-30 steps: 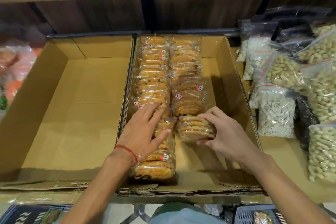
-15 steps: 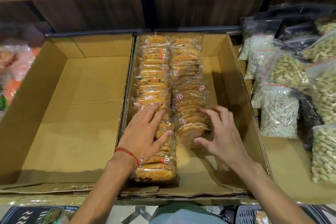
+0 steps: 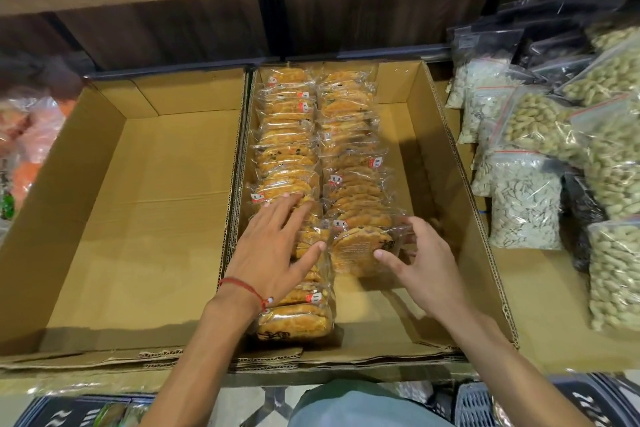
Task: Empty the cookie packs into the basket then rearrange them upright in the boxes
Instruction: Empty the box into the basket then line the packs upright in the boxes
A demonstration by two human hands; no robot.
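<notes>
Left hand [image 3: 277,246] flat on the cookie packs [image 3: 287,149], right hand [image 3: 424,262] pinching the front pack [image 3: 356,248].
I note the left hand spread, palm down, pressing the near part of the left row, a red cord [image 3: 242,286] at its wrist. Right thumb and curled fingers hold the front pack of the right row, upright, face toward me. Both rows stand on edge along the left side of the right box [image 3: 446,163]; the left box [image 3: 138,201] touches it. Bags of nuts and seeds [image 3: 526,204] lie just right of it; a grey basket [image 3: 472,404] shows below.
</notes>
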